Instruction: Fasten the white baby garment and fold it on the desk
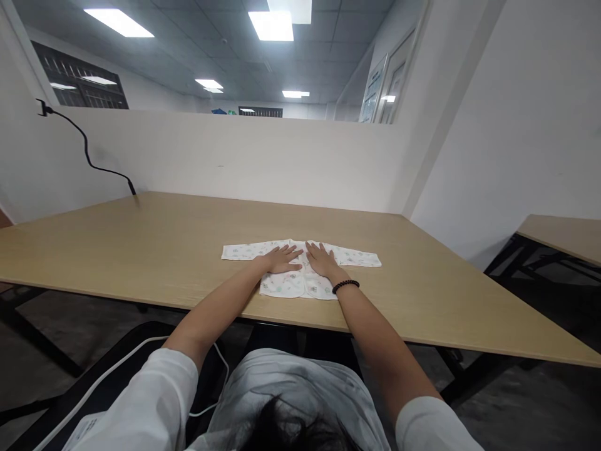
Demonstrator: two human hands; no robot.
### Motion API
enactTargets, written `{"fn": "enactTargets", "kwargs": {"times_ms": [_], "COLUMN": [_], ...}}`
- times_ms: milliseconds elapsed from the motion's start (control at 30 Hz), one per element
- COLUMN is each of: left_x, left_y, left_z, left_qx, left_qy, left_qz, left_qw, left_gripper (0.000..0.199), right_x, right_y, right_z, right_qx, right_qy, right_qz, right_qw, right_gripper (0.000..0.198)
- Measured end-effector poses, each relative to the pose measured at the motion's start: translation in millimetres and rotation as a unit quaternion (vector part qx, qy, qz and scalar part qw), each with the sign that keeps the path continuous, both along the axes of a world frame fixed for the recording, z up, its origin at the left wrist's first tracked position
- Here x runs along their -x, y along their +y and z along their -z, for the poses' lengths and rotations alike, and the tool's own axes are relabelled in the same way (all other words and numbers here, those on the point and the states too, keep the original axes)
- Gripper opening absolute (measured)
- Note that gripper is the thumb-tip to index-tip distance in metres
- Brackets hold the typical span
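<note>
A small white baby shirt [282, 285] with a pale print lies spread out on the wooden table, its two sleeves stretched to the left and right. On the left half of its chest rests my left hand [282, 259], flat with the fingers apart. My right hand [322, 259] lies palm down on the right half, fingers stretched forward, and a dark bead bracelet [345, 285] circles that wrist. Between the hands runs the shirt's front middle line. Parts of the chest are hidden under both palms.
The table [188, 219] reaches to a low white partition [263, 163] at the back. A black gooseneck phone holder [87, 150] stands at the far left. Another table [566, 235] is at the right. A white cable [107, 376] hangs by my left arm.
</note>
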State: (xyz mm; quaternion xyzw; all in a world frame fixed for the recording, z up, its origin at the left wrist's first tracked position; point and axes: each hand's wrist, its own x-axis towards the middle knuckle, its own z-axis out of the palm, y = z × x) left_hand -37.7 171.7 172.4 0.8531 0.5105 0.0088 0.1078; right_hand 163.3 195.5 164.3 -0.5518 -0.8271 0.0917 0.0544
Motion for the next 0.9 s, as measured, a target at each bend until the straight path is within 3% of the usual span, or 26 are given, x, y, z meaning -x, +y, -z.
{"fn": "enactTargets", "kwargs": {"times_ms": [167,567,900], "left_x": [3,2,2], "left_y": [2,-3,2], "left_z": [4.3,-0.8,3.4], "left_qx": [-0.002,0.001,-0.001], "left_qy": [-0.008,-0.014,-0.015], "left_qz": [0.000,0.003,0.004], "left_qw": [1.000,1.000,1.000], "left_gripper": [0.094,0.094,0.090], "right_x": [-4,-1,-13], "right_y": [0,2,0], "right_z": [2,3,2], "right_qx": [-0.005,0.012,-0.078], "right_qy": [-0.006,-0.039,0.062], "right_qz": [-0.028,-0.007,-0.077], "right_qw": [1.000,0.999,0.992], "right_gripper": [0.057,0.061,0.040]}}
